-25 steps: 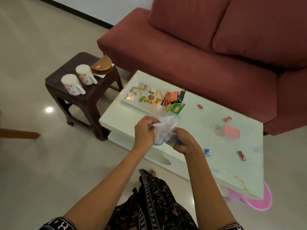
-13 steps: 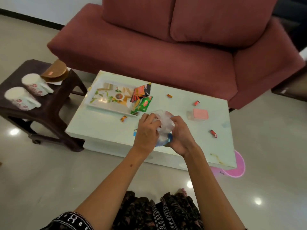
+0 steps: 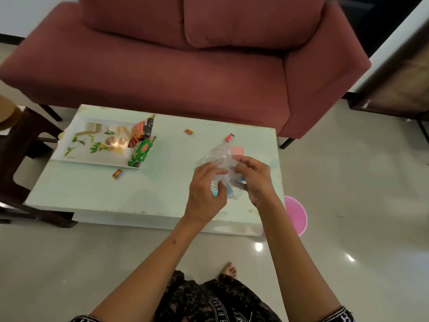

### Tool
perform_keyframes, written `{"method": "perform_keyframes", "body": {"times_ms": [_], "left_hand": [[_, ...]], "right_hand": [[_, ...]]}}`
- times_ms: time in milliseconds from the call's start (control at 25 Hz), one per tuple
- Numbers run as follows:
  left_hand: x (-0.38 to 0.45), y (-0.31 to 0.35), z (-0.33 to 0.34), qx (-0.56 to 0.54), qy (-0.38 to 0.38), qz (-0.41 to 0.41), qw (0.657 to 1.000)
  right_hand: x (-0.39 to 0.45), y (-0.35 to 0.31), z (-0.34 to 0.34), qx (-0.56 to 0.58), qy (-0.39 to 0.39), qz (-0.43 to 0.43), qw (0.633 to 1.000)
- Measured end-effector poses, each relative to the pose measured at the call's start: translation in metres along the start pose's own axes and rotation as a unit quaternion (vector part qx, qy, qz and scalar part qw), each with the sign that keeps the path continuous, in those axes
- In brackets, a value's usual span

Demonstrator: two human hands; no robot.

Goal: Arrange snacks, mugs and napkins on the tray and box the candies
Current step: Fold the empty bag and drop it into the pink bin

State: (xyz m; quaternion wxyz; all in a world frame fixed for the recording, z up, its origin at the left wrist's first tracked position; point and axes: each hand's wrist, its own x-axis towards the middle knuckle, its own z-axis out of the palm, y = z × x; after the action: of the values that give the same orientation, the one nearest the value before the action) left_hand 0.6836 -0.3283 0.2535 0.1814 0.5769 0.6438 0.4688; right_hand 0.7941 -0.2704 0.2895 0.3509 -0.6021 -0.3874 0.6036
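My left hand point(image 3: 205, 191) and my right hand point(image 3: 254, 177) both grip a crumpled clear plastic bag point(image 3: 218, 162) with something blue inside, held above the right part of the pale green table point(image 3: 92, 191). A pink-lidded box point(image 3: 238, 150) peeks out just behind the bag. The white floral tray point(image 3: 76, 159) lies at the table's left end. An orange-black snack packet point(image 3: 141, 131) and a green one point(image 3: 141, 151) rest on its right side. Loose wrapped candies lie on the tabletop: an orange one point(image 3: 189, 131), a red one point(image 3: 229, 137) and another point(image 3: 118, 173) near the tray.
A dark red sofa point(image 3: 185, 73) stands right behind the table. A dark wooden stool point(image 3: 16, 145) is at the left edge. A pink round object point(image 3: 296, 214) lies on the floor by the table's right corner. My foot point(image 3: 228, 270) shows below.
The view has swung right and closer, and the mugs on the stool have left the frame. Both hands carried the bag rightward over the table, toward the pink-lidded box.
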Motion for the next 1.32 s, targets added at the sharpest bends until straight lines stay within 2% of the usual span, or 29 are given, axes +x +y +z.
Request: {"method": "perform_keyframes", "body": {"times_ms": [80, 160, 240, 360, 440, 520, 640, 720, 880, 1040, 1080, 1160, 1240, 1320], "left_hand": [[0.007, 0.024, 0.02, -0.071, 0.033, -0.087, 0.993], [0.015, 0.037, 0.042, -0.049, 0.042, -0.13, 0.989], [0.022, 0.039, 0.064, -0.015, -0.022, -0.136, 0.99], [0.033, 0.043, 0.093, -0.082, -0.184, -0.149, 0.968], [0.037, 0.048, 0.11, -0.107, -0.217, -0.179, 0.954], [0.036, 0.052, 0.129, -0.103, -0.22, -0.229, 0.943], [0.03, 0.049, 0.162, -0.095, -0.201, -0.279, 0.934], [0.028, 0.047, 0.185, -0.115, -0.185, -0.323, 0.921], [0.031, 0.025, 0.242, -0.168, -0.2, -0.44, 0.859], [0.035, 0.006, 0.3, -0.198, -0.257, -0.491, 0.809], [0.034, 0.003, 0.314, -0.191, -0.283, -0.498, 0.797], [0.03, 0.004, 0.339, -0.172, -0.35, -0.516, 0.762], [0.024, 0.005, 0.359, -0.18, -0.402, -0.545, 0.714], [0.019, 0.002, 0.378, -0.189, -0.414, -0.56, 0.692]], "right_hand": [[0.013, -0.001, -0.027, 0.005, 0.007, -0.024, 1.0], [0.021, 0.002, -0.052, 0.014, 0.005, -0.043, 0.999], [0.027, 0.006, -0.076, 0.035, -0.009, -0.046, 0.998], [0.04, 0.012, -0.116, 0.065, -0.055, -0.031, 0.996], [0.045, 0.018, -0.137, 0.078, -0.078, -0.003, 0.994], [0.049, 0.027, -0.149, 0.084, -0.059, 0.007, 0.995], [0.064, 0.046, -0.166, -0.01, 0.06, 0.006, 0.998], [0.077, 0.059, -0.177, -0.108, 0.092, 0.032, 0.989], [0.094, 0.083, -0.193, -0.179, 0.069, -0.02, 0.981], [0.101, 0.115, -0.218, -0.243, 0.015, -0.035, 0.969], [0.104, 0.127, -0.224, -0.29, 0.034, -0.052, 0.955], [0.114, 0.154, -0.237, -0.333, 0.142, -0.081, 0.929], [0.124, 0.174, -0.25, -0.303, 0.252, -0.094, 0.914], [0.137, 0.192, -0.266, -0.242, 0.307, -0.059, 0.919]]}}
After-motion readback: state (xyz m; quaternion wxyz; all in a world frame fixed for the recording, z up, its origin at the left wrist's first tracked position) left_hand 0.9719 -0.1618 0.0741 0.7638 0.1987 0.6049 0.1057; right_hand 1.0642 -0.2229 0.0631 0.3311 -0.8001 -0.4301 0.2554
